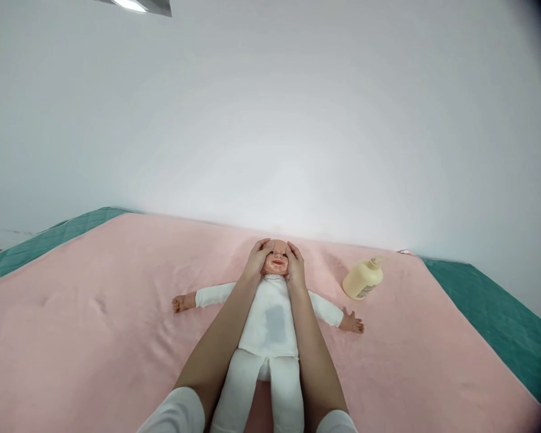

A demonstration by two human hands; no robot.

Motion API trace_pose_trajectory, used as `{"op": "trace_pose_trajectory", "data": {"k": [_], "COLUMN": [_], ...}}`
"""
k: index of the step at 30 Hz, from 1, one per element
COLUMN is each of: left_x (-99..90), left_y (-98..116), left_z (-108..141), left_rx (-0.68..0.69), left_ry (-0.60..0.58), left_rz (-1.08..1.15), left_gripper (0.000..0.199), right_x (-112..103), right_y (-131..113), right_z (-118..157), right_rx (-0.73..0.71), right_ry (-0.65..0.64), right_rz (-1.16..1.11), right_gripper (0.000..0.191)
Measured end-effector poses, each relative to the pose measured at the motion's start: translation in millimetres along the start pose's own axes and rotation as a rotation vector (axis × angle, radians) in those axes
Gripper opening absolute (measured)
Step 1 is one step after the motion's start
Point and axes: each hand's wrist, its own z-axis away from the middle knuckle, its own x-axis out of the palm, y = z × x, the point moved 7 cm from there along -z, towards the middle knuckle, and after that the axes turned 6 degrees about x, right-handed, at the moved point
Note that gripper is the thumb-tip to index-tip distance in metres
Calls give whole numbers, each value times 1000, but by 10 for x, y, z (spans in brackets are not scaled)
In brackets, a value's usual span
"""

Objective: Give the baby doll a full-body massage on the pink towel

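A baby doll [274, 319] with a white cloth body lies on its back on a pink sheet [117, 288], arms spread out to both sides. My left hand [256, 260] is curved round the left side of the doll's head [277, 264], its thumb near the eye. On the head's right side rests my right hand [296, 263], also curved against it. The doll's face shows between my two hands. A greyish patch marks the chest of the doll. My forearms run along both sides of its body, over its arms.
A pale yellow pump bottle [363, 279] stands on the sheet, right of the doll's head and beyond its outstretched hand. Green quilted fabric [496, 319] shows past the sheet's edges on both sides. A white wall [270, 120] rises behind the far edge.
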Motion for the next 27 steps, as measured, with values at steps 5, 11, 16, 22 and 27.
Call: {"op": "trace_pose_trajectory", "data": {"k": [5, 11, 16, 22, 27], "left_x": [23, 44, 33, 34, 36], "left_y": [19, -14, 8, -7, 89], "left_z": [13, 16, 36, 17, 47], "left_rx": [-10, -34, -55, -43, 77], "left_ry": [-8, -51, -48, -25, -38], "left_rz": [2, 2, -1, -1, -85], "left_gripper": [34, 30, 32, 29, 36], "right_x": [-10, -30, -35, -24, 14], "right_y": [15, 62, 73, 66, -23], "right_z": [-4, -29, -43, -37, 37], "right_rx": [16, 80, 79, 68, 26], "right_ry": [3, 46, 60, 59, -24], "right_rz": [-52, -156, -182, -163, -48], "right_gripper": [41, 37, 36, 36, 46]}}
